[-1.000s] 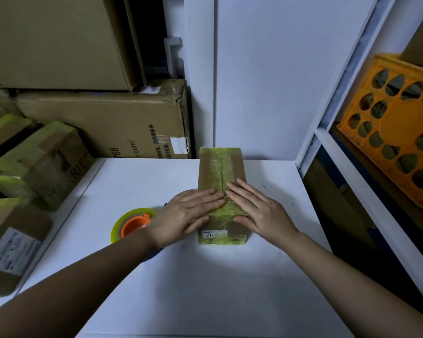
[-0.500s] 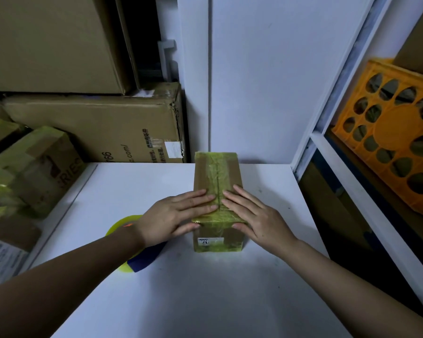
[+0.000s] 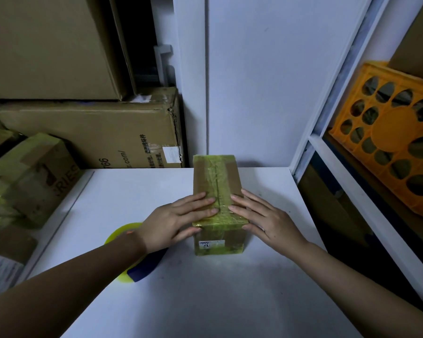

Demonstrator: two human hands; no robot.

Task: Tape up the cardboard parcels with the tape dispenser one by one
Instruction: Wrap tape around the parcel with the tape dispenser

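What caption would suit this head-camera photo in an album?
Both hands, left and right, press flat on a taped parcel; tape dispenser beside it.

Big carton [image 3: 88,132]: "766", ".com/". Left parcel [image 3: 32,176]: "RIES". Centre parcel [image 3: 217,242] label unreadable.

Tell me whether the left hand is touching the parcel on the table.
Touching. The head view shows the left hand lying flat on the parcel, its fingers spread across the taped top, with no gap.
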